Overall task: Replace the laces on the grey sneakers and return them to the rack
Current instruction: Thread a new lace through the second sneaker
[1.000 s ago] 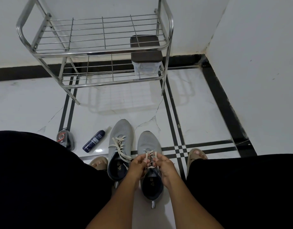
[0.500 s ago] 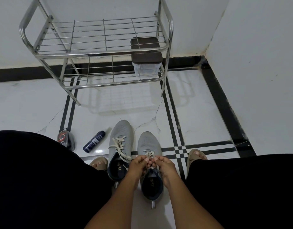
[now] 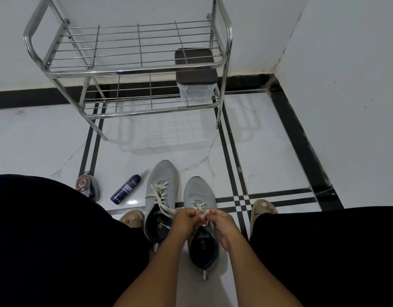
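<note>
On the floor, grey sneakers (image 3: 180, 202) point toes toward the rack (image 3: 133, 69).

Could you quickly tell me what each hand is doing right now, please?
Left hand: closed, pinching the lace of the right-side sneaker.
Right hand: closed on the same lace.

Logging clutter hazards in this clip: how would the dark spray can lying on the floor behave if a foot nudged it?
The spray can lies on its side on glossy tile, so it would probably roll or skid easily. It looks slim and likely light. The left sneaker lies close beside it and might stop it.
</note>
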